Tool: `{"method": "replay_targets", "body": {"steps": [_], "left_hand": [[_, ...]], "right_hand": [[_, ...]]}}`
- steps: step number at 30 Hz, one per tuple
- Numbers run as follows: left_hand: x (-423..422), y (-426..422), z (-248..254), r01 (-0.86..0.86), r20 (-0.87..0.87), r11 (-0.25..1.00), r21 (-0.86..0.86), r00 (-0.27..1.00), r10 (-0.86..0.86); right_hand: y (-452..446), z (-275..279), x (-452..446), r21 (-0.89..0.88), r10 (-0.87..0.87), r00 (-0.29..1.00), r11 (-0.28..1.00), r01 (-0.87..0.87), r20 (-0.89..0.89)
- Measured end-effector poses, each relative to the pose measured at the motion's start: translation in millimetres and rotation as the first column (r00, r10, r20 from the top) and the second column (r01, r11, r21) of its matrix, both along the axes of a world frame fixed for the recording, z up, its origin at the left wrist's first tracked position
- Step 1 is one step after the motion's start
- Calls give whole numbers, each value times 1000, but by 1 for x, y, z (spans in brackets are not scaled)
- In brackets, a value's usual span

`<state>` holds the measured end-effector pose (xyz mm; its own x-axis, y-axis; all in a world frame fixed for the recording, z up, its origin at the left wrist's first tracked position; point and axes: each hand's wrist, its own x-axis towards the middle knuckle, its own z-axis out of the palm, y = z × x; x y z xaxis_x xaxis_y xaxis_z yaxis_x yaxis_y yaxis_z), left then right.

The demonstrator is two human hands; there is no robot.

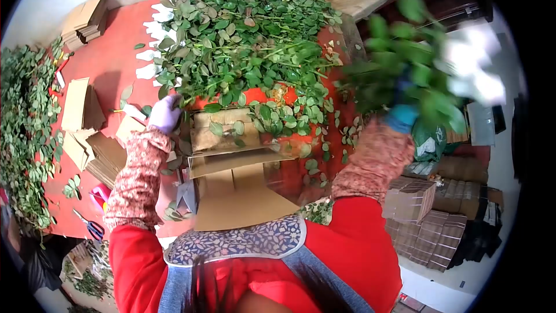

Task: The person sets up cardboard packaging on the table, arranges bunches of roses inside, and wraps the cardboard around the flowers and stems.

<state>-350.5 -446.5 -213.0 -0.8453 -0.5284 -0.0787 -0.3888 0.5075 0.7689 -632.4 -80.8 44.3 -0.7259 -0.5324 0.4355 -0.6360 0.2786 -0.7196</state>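
My left hand (166,114), in a pale lilac glove, is closed at the lower left edge of a big pile of leafy green stems (249,35); what its fingers hold is too small to name. Out to the right, my right hand (401,117), in a blue-green glove, grips a bunch of leafy stems with white-wrapped heads (472,64), blurred by motion. White-wrapped heads (149,71) line the left side of the pile. Between my arms lies an opened cardboard piece (240,197) against my apron.
Folded cardboard pieces (81,104) stand on the red table (124,29) at the left, near scissors (91,226). More leafy stems (26,133) lie at the far left. Stacked cardboard bundles (431,237) are at the right, beside a green bag (431,142).
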Motion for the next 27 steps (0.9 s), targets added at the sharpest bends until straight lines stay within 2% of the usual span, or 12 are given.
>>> {"method": "replay_targets", "body": {"steps": [4,6,10,11,12,14,16,18,20,22,25,27], "left_hand": [[-10,-9,-16,9,7,955,-295,1000,-8],[-13,-3,14,83,97,931,-355,994,-51],[-2,-5,27,-17,-163,889,-458,985,-65],[11,-6,41,0,-180,956,-292,982,-55],[29,-10,55,69,-6,963,-261,997,-73],[77,-8,106,276,398,954,117,867,-300],[136,-1,111,286,184,714,639,845,-503],[171,27,128,180,91,461,869,858,-506],[177,57,129,352,18,506,787,808,-589],[175,89,89,368,-235,333,868,896,-377],[166,123,37,347,-329,165,923,936,-127],[156,137,34,354,-350,138,925,935,-50]], "right_hand": [[53,52,12,5,-85,990,996,87,-115],[69,63,28,74,-56,993,995,64,-108],[76,57,68,312,128,990,940,-138,54],[72,51,80,388,205,971,891,-237,122],[67,43,92,452,279,940,825,-339,196],[53,24,117,540,402,850,657,-526,340],[33,1,139,599,500,747,456,-658,439],[10,-21,158,669,614,684,319,-672,394],[14,-65,157,427,727,598,449,-785,337],[10,-119,155,394,643,578,424,-815,503],[-8,-134,149,555,812,436,172,-814,388],[-1,-156,139,681,825,440,94,-726,355]]}}
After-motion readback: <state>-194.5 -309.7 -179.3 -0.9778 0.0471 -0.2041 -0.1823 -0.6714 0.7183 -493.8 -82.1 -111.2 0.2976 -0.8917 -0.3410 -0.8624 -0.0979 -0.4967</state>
